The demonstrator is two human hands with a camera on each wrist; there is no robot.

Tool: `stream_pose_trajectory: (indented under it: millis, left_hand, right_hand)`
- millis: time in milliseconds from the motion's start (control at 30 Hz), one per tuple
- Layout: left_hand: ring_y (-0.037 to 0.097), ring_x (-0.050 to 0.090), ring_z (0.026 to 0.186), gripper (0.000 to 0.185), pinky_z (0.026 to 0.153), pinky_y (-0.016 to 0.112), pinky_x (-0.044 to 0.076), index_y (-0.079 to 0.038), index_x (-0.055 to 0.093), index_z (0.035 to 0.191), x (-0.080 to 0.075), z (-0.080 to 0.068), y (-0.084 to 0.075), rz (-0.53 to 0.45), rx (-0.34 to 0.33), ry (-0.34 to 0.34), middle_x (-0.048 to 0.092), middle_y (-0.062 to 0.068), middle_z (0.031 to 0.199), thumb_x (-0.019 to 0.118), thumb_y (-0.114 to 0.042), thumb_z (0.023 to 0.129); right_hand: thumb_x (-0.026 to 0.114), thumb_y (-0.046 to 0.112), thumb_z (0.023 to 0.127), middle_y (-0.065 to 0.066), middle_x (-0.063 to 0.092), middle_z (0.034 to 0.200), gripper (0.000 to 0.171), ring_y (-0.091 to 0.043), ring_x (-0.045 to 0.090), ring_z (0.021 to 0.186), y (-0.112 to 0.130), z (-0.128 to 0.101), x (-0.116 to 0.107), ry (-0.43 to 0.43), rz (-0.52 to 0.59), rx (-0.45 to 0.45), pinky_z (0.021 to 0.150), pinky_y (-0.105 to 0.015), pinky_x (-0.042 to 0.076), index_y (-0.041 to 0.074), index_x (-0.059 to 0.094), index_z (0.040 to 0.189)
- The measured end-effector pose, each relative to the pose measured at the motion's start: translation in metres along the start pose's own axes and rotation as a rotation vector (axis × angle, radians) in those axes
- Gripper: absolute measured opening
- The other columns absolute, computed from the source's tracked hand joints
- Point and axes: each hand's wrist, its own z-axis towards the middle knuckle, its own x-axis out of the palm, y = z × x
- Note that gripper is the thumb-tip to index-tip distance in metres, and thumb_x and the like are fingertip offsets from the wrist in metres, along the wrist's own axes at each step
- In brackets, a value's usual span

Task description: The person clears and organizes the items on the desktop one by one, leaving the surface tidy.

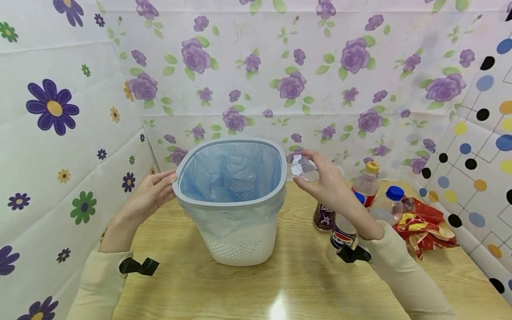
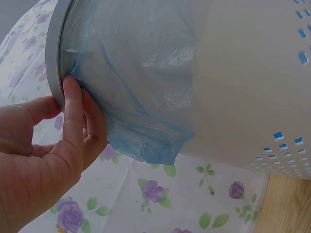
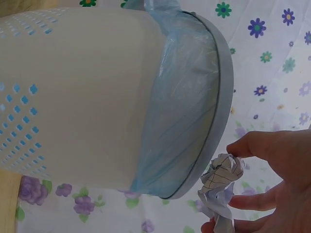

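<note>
Paper wad (image 3: 219,187), crumpled and feather-light by my reckoning, sits pinched in my right hand (image 1: 330,182) fingertips beside the bin (image 1: 236,240), whose rim my left hand (image 1: 150,195) grips.

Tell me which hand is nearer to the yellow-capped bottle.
Right. The right hand, pinching a crumpled paper beside the bin's rim, is just left of the yellow-capped bottle. The left hand holds the rim on the bin's far side.
</note>
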Motion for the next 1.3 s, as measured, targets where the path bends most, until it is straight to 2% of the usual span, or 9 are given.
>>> stream_pose_trajectory:
  millis: [233, 567, 767, 1300]
  left_hand:
    - [0.002, 0.065, 0.105, 0.063, 0.088, 0.016, 0.055, 0.02, 0.012, 0.145, 0.0, 0.0, 0.0, -0.004, -0.005, -0.003, 0.065, -0.008, 0.117, 0.043, -0.017, 0.104]
    - [0.001, 0.064, 0.107, 0.064, 0.089, 0.016, 0.054, 0.02, 0.011, 0.145, 0.0, 0.001, -0.001, 0.006, -0.003, -0.004, 0.064, -0.009, 0.118, 0.044, -0.018, 0.104]
    - [0.001, 0.064, 0.107, 0.063, 0.089, 0.016, 0.054, 0.02, 0.011, 0.145, -0.002, 0.001, 0.001, 0.002, 0.002, 0.005, 0.064, -0.009, 0.119, 0.043, -0.017, 0.104]
    - [0.003, 0.065, 0.108, 0.061, 0.089, 0.017, 0.054, 0.02, 0.013, 0.144, -0.002, 0.001, 0.002, -0.002, 0.013, 0.014, 0.064, -0.008, 0.12, 0.042, -0.016, 0.104]
  right_hand:
    - [0.067, 0.029, 0.092, -0.014, 0.045, 0.147, 0.063, -0.032, 0.041, 0.136, 0.008, 0.005, -0.003, 0.02, 0.005, -0.041, 0.111, -0.056, 0.037, 0.011, 0.04, 0.146]
    - [0.067, 0.028, 0.092, -0.012, 0.047, 0.146, 0.063, -0.031, 0.042, 0.136, 0.025, 0.017, -0.009, 0.045, -0.013, -0.094, 0.111, -0.054, 0.038, 0.009, 0.041, 0.145]
    - [0.066, 0.031, 0.092, -0.013, 0.046, 0.147, 0.062, -0.032, 0.041, 0.136, 0.034, 0.022, -0.014, 0.125, -0.049, -0.083, 0.111, -0.053, 0.038, 0.007, 0.041, 0.145]
    - [0.062, 0.038, 0.094, -0.01, 0.046, 0.146, 0.062, -0.029, 0.044, 0.134, 0.057, 0.034, -0.018, 0.303, -0.135, -0.124, 0.108, -0.051, 0.042, 0.01, 0.042, 0.144]
